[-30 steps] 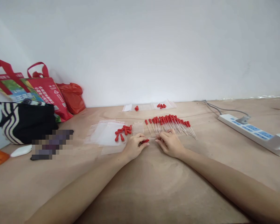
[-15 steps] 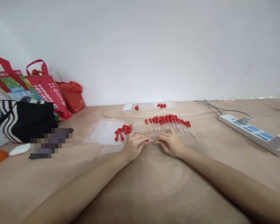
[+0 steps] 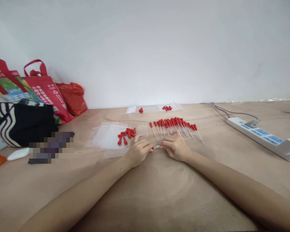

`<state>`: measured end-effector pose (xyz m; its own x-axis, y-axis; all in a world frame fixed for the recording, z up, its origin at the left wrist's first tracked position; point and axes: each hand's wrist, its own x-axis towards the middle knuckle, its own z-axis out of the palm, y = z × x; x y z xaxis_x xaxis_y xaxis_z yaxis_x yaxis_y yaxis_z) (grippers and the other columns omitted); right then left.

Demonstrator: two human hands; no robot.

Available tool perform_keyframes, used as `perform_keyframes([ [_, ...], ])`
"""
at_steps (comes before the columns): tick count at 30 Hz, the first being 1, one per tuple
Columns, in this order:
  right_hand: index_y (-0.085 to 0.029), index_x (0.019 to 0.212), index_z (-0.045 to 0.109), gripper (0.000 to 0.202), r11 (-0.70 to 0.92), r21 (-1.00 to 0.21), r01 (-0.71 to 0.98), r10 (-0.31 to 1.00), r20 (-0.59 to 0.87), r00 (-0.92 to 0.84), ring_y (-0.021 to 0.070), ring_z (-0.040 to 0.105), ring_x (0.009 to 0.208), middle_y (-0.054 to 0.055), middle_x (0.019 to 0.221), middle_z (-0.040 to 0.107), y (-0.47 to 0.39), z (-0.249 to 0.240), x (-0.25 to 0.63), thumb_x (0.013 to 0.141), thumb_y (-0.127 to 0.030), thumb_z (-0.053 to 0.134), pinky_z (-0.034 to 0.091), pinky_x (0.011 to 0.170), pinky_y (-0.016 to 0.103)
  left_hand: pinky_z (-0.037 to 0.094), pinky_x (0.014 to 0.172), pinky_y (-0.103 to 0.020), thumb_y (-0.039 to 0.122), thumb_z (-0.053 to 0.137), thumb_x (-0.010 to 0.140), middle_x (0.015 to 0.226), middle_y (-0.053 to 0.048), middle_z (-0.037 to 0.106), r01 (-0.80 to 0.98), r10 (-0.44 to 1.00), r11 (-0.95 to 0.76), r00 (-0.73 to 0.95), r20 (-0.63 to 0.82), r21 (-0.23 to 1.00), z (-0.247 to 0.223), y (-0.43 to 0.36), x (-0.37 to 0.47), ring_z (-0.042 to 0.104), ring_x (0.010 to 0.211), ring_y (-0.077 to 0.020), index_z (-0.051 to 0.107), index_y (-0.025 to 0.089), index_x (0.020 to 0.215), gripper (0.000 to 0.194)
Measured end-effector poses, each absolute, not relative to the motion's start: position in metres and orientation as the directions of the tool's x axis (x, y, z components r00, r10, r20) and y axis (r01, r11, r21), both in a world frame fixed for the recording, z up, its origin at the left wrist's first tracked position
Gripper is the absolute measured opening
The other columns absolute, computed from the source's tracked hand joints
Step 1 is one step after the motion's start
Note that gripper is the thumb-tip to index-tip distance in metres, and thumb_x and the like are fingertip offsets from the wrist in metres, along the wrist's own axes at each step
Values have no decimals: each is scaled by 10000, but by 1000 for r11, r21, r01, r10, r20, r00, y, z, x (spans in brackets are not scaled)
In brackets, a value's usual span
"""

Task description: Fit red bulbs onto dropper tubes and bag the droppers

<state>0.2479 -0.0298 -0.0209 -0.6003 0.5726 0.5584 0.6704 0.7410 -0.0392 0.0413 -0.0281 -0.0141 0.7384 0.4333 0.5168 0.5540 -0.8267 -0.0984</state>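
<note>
My left hand pinches a red rubber bulb, most of it hidden by the fingers. From the bulb a clear dropper tube runs to my right hand, whose fingers are closed on its other end. Whether the tube sits inside the bulb or only touches it, I cannot tell. Loose red bulbs lie beyond my left hand, with several bare clear tubes beside them. Behind my right hand, droppers with red bulbs lie in a fanned row.
Clear plastic bags lie left of the loose bulbs. Further bagged parts are near the wall. A white power strip with a grey cable is at right. Shopping bags and a black striped bag stand at left.
Both hands stay almost in place, still at the bulb and tube. The tube between them is tilted slightly more, its bulb end a little lower. The view has shifted slightly.
</note>
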Motion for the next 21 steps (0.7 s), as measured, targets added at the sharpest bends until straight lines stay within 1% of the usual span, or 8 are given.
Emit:
perform_keyframes([
  [4, -171, 697, 581, 246, 713, 8, 701, 558, 598, -575, 104, 449, 600, 5, 639, 573, -36, -21, 243, 824, -186, 371, 187, 750, 320, 275, 906, -415, 186, 368, 871, 708, -28, 608, 560, 428, -819, 744, 513, -128, -13, -28, 41, 546, 681, -139, 572, 147, 800, 220],
  [8, -164, 664, 568, 250, 704, 27, 710, 548, 616, -566, 102, 422, 565, 4, 600, 544, -41, -22, 238, 813, -174, 368, 197, 720, 308, 280, 909, -414, 202, 355, 870, 713, -31, 597, 557, 436, -823, 745, 505, -112, -12, -29, 42, 545, 687, -146, 564, 153, 794, 227],
  [12, -163, 667, 561, 230, 721, 5, 693, 539, 625, -565, 104, 422, 557, -1, 582, 536, -42, -23, 236, 805, -173, 378, 196, 704, 302, 276, 916, -420, 214, 334, 874, 738, -37, 605, 544, 433, -833, 756, 491, -102, -11, -30, 43, 544, 702, -149, 558, 160, 779, 249],
  [17, -162, 684, 567, 231, 717, -40, 696, 583, 581, -567, 104, 432, 560, 1, 584, 560, -40, -23, 232, 813, -177, 376, 195, 704, 302, 251, 929, -421, 204, 337, 872, 745, -37, 613, 545, 436, -828, 774, 458, -132, -12, -29, 44, 545, 721, -152, 564, 162, 790, 245],
  [19, -161, 690, 572, 233, 704, -43, 709, 607, 554, -570, 109, 445, 580, 7, 602, 575, -39, -22, 230, 819, -189, 381, 195, 713, 306, 236, 931, -427, 191, 354, 867, 759, -35, 617, 573, 473, -814, 751, 461, -96, -13, -28, 44, 548, 738, -154, 566, 160, 808, 222],
  [21, -164, 693, 581, 237, 678, -17, 735, 629, 530, -568, 124, 462, 623, 20, 625, 589, -39, -19, 228, 826, -213, 391, 192, 712, 314, 232, 923, -433, 193, 382, 860, 782, -30, 621, 628, 549, -778, 688, 476, -11, -13, -28, 44, 550, 770, -160, 566, 166, 829, 188],
])
